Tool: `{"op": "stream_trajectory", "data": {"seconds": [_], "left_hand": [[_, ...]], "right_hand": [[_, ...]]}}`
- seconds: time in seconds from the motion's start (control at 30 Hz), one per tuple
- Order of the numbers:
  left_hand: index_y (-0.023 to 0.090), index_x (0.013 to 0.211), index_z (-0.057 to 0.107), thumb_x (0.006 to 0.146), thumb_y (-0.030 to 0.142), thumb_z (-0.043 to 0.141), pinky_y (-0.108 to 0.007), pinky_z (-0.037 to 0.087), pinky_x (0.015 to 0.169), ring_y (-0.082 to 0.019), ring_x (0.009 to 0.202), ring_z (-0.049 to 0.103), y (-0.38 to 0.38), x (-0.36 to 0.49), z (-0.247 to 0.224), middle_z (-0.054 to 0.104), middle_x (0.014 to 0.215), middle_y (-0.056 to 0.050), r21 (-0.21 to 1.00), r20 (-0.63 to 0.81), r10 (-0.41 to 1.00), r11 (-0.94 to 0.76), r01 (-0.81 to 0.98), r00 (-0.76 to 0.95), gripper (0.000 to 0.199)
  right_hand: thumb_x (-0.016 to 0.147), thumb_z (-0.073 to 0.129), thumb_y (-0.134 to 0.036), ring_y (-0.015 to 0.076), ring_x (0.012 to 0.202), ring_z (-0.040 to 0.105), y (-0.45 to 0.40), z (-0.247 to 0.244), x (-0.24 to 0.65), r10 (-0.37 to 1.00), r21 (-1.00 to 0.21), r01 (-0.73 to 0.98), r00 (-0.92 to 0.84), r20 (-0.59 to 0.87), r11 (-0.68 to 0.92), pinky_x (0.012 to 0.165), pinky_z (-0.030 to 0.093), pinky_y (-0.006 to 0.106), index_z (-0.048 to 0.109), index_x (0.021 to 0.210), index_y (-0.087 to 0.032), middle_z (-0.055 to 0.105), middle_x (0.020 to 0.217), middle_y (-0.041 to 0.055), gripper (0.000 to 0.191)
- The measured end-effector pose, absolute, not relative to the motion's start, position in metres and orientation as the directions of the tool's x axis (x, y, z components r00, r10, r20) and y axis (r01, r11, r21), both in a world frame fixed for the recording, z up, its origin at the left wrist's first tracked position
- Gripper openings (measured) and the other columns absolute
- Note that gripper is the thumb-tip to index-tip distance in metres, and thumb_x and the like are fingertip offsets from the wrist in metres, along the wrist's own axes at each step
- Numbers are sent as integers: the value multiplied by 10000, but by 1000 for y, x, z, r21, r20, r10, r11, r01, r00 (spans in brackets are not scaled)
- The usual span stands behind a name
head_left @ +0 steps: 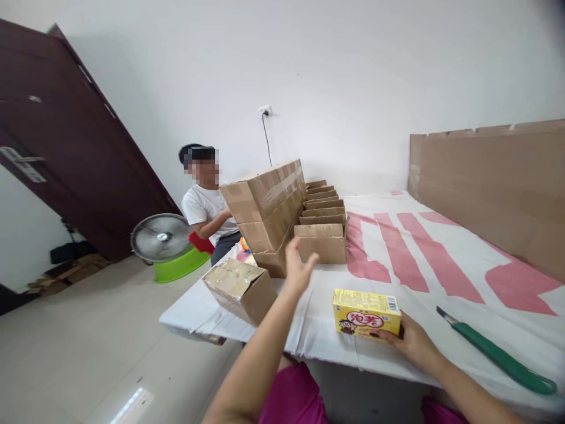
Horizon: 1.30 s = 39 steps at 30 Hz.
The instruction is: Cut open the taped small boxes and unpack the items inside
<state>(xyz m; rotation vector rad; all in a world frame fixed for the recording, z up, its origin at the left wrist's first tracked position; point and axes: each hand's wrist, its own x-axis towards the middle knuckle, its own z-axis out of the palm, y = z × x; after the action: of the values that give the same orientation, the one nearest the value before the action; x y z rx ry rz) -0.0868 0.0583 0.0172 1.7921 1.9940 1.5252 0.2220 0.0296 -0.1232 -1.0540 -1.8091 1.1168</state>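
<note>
My right hand (412,341) grips the right end of a small yellow box (366,315) with red and white lettering, near the front edge of the table. My left hand (300,268) is raised with thumb and fingers apart, holding nothing, just in front of an open brown carton (321,242). That carton is the nearest of a row of open cartons running back to the wall. To the left of my left forearm lies a closed, taped cardboard box (241,288) at the table's corner.
Stacked taped boxes (265,206) stand beside the row. A green-handled knife (503,356) lies at the right, its blade pointing away. A large cardboard panel (489,188) edges the cloth-covered table (410,282). A seated person (205,206) and a fan (163,237) are at the left.
</note>
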Motion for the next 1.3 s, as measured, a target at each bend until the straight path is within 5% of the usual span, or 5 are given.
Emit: {"op": "stream_trajectory", "data": {"seconds": [0.07, 0.17, 0.37, 0.67, 1.3], "left_hand": [[262, 1452, 305, 744, 349, 731, -402, 370, 1101, -268, 1376, 373, 42, -56, -8, 359, 1485, -123, 688, 388, 904, -414, 595, 180, 832], [209, 1284, 551, 542, 331, 883, -392, 418, 1056, -290, 1254, 492, 32, -32, -32, 469, 1362, -136, 736, 235, 892, -423, 529, 387, 822], [206, 1087, 646, 557, 190, 860, -306, 498, 892, -196, 965, 614, 59, -61, -16, 629, 1041, -34, 618, 208, 949, -314, 720, 235, 572], [191, 1361, 424, 753, 181, 675, -456, 248, 1152, -316, 1414, 238, 98, -92, -54, 222, 1504, -164, 505, 506, 773, 94, 858, -382, 658], [215, 1039, 661, 734, 286, 726, -368, 424, 1037, -242, 1219, 509, 50, -73, -56, 479, 1370, -106, 531, 290, 956, -201, 823, 46, 320]], "right_hand": [[737, 687, -500, 293, 1036, 657, 29, -121, 222, 909, -929, 254, -386, 159, 270, 870, 537, 395, 586, 1157, -201, 692, 1163, 99, 526], [728, 689, -505, 290, 1013, 660, 27, -115, 221, 916, -931, 258, -372, 151, 258, 852, 541, 391, 582, 1150, -197, 696, 1144, 101, 533], [736, 646, -527, 250, 950, 665, 30, -118, 224, 942, -899, 358, -303, 145, 253, 848, 530, 382, 579, 1105, -207, 706, 1050, 95, 493], [760, 575, -529, 227, 858, 656, 34, -123, 226, 951, -875, 406, -265, 162, 262, 804, 525, 377, 606, 1014, -218, 712, 980, 91, 402], [774, 565, -562, 221, 811, 659, 37, -133, 232, 942, -858, 430, -294, 161, 281, 777, 533, 356, 611, 974, -216, 713, 915, 75, 402]]}}
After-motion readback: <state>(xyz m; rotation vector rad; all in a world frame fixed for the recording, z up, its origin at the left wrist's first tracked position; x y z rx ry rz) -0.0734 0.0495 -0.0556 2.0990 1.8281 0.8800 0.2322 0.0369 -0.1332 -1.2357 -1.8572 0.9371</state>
